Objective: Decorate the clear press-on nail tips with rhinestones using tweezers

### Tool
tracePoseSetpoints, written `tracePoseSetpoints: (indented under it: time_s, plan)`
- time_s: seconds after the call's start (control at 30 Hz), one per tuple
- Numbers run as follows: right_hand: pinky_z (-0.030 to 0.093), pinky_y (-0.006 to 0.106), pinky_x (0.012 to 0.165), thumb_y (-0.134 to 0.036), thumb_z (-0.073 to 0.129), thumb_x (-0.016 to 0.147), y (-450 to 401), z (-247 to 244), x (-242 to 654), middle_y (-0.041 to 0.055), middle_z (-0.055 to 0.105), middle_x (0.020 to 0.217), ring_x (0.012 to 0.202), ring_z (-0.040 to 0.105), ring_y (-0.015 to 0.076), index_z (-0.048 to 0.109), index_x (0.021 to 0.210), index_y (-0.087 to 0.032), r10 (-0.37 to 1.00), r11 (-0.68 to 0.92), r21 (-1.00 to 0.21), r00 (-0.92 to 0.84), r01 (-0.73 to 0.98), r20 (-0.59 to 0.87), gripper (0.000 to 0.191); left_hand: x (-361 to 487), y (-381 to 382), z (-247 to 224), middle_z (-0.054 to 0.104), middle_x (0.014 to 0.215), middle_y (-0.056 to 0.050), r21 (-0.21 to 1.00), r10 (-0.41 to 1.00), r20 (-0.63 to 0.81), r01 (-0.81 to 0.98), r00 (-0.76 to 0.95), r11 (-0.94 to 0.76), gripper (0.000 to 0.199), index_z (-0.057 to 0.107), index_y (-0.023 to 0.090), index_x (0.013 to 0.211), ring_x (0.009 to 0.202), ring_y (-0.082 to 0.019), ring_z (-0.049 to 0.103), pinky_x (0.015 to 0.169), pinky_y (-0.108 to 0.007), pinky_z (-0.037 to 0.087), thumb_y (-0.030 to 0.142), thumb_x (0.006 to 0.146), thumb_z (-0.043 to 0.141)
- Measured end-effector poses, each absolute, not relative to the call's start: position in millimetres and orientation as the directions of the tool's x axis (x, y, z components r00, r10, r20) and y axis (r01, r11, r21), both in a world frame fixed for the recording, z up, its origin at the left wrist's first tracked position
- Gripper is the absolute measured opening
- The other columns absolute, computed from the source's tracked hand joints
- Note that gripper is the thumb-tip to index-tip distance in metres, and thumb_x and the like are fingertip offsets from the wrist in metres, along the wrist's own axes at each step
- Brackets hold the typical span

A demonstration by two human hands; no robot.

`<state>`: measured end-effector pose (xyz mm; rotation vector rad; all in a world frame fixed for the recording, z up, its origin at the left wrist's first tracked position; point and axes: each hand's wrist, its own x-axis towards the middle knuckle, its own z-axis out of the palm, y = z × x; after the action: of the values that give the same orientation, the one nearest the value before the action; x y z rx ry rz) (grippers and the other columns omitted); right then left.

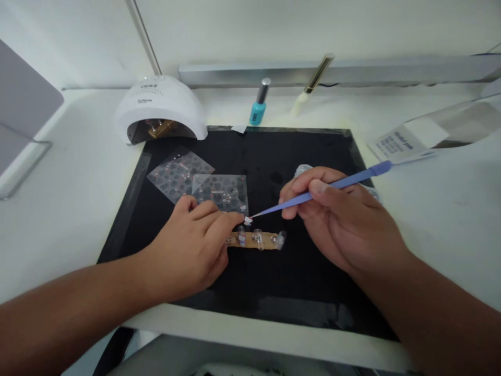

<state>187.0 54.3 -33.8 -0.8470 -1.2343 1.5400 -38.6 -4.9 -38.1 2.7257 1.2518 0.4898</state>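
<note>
Our right hand pinches a purple tool just beyond the brown strip; our left hand, fingers curled, covers its left end, can't tell if gripping.

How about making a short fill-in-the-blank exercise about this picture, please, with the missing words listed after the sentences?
1. The tool is held in the person's ____ hand.
2. Near the left hand, exactly ____ patterned sheets can be seen.
3. The colour of the mat below the hands is ____.
4. The domed lamp has a shell that is ____ in colour.

Missing words: right; two; black; white.
</note>
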Motion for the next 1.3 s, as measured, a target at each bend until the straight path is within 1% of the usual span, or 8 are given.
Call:
tracePoseSetpoints:
  time_s: [0.2,0.33,0.47,0.6,0.8,0.9,1.03,1.3]
  plan:
    - [0.048,0.031,0.06,-0.037,0.071,0.086,53.6,-32.4,186.2,0.0011,0.066,0.064,0.059,0.062,0.0148,0.072,0.076,-0.021,0.957,-0.015,-0.973,-0.285,-0.229,0.052,0.019,-37.3,-4.3,-40.8,0.069,0.088,-0.006,0.2,0.754,0.245,0.729,0.609,-0.654,0.031,0.051,0.014,0.119,0.083,-0.026,0.056,0.074,-0.042,0.031,0.013,0.088,0.052]
    - [0.047,0.03,0.06,-0.036,0.07,0.086,53.1,-32.0,186.3,0.0004,0.066,0.063,0.058,0.062,0.0137,0.072,0.075,-0.021,0.961,-0.016,-0.97,-0.271,-0.242,0.052,0.018,-38.9,-4.0,-41.2,0.071,0.094,-0.007,0.249,0.755,0.243,0.713,0.609,-0.656,0.033,0.05,0.015,0.121,0.089,-0.027,0.057,0.076,-0.042,0.033,0.011,0.088,0.053]
    - [0.048,0.032,0.06,-0.039,0.071,0.087,53.8,-31.2,188.4,0.0007,0.065,0.063,0.058,0.062,0.0151,0.072,0.075,-0.022,0.961,0.007,-0.975,-0.269,-0.224,0.069,0.02,-40.6,-5.0,-41.0,0.073,0.097,-0.007,0.265,0.757,0.22,0.709,0.616,-0.654,0.034,0.049,0.013,0.123,0.087,-0.025,0.058,0.076,-0.041,0.033,0.01,0.09,0.052]
    - [0.048,0.032,0.061,-0.038,0.069,0.088,54.0,-30.9,190.5,0.0008,0.065,0.064,0.06,0.062,0.0156,0.072,0.076,-0.023,0.962,0.012,-0.974,-0.263,-0.227,0.073,0.019,-41.2,-7.4,-39.3,0.073,0.096,-0.007,0.221,0.764,0.207,0.732,0.611,-0.645,0.033,0.049,0.012,0.125,0.086,-0.026,0.06,0.078,-0.043,0.034,0.011,0.092,0.052]
    - [0.045,0.029,0.061,-0.03,0.067,0.089,54.2,-31.4,189.9,0.0011,0.066,0.065,0.059,0.062,0.0127,0.071,0.076,-0.02,0.964,-0.007,-0.963,-0.258,-0.27,0.066,0.017,-38.9,-12.7,-37.6,0.073,0.091,-0.008,0.091,0.759,0.228,0.763,0.61,-0.64,0.028,0.049,0.009,0.125,0.082,-0.028,0.059,0.074,-0.043,0.035,0.013,0.097,0.048]
    - [0.045,0.028,0.062,-0.031,0.067,0.089,54.6,-31.1,189.6,0.0009,0.066,0.064,0.059,0.062,0.0125,0.07,0.076,-0.019,0.964,0.0,-0.964,-0.257,-0.266,0.071,0.018,-37.5,-14.7,-38.2,0.073,0.092,-0.009,0.05,0.762,0.232,0.775,0.605,-0.631,0.028,0.049,0.008,0.125,0.082,-0.028,0.059,0.073,-0.043,0.035,0.015,0.099,0.047]
    - [0.045,0.029,0.062,-0.034,0.067,0.088,54.4,-29.5,189.7,0.0,0.066,0.064,0.059,0.062,0.0133,0.069,0.076,-0.021,0.961,0.003,-0.969,-0.267,-0.245,0.07,0.018,-37.2,-15.1,-40.2,0.073,0.093,-0.01,0.027,0.751,0.253,0.771,0.61,-0.636,0.028,0.05,0.008,0.124,0.082,-0.028,0.059,0.072,-0.043,0.035,0.015,0.098,0.05]
    - [0.043,0.028,0.062,-0.028,0.067,0.086,53.3,-29.5,189.1,-0.0004,0.068,0.063,0.06,0.062,0.0125,0.07,0.076,-0.02,0.965,-0.012,-0.958,-0.253,-0.285,0.064,0.013,-37.2,-14.5,-42.3,0.071,0.089,-0.01,0.013,0.751,0.266,0.776,0.605,-0.63,0.028,0.05,0.009,0.123,0.081,-0.029,0.059,0.071,-0.044,0.036,0.017,0.096,0.051]
